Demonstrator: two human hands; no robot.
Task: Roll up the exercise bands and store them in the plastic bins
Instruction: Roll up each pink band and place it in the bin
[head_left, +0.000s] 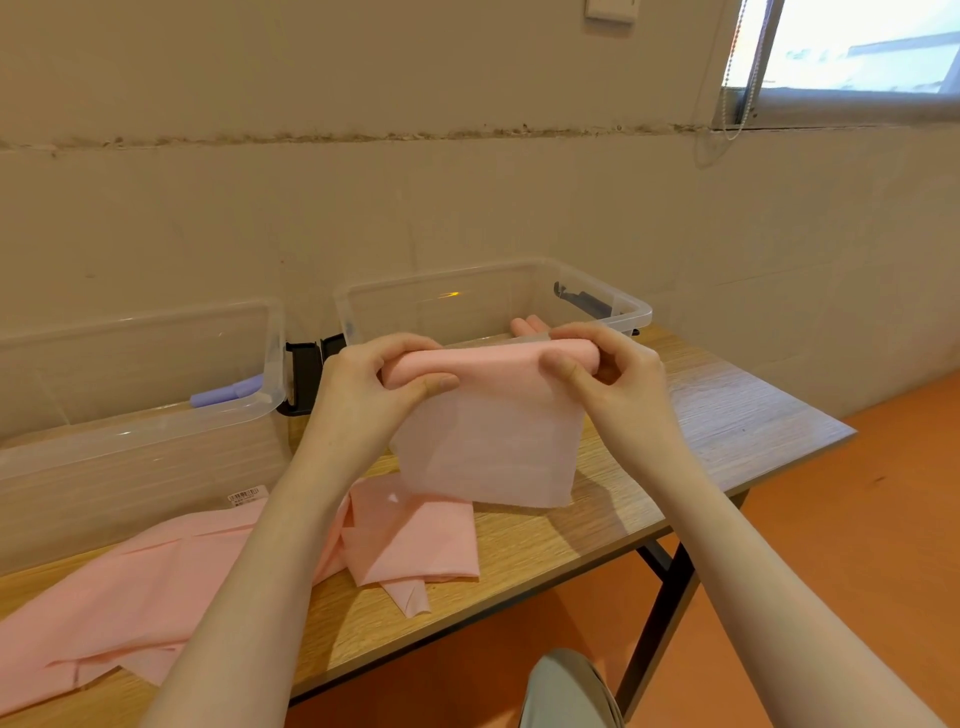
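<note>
A pink exercise band hangs in the air over the table, its top edge wound into a thick roll. My left hand grips the roll's left end and my right hand grips its right end, thumbs on the near side. The band's loose tail runs down onto the wooden table and spreads to the left. Behind my hands stands a clear plastic bin with a rolled pink band inside. A second clear bin at the left holds a purple roll.
Black latches sit between the two bins. Both bins stand against a beige wall. The table's right edge drops to an orange floor, with a black table leg below. My knee shows at the bottom.
</note>
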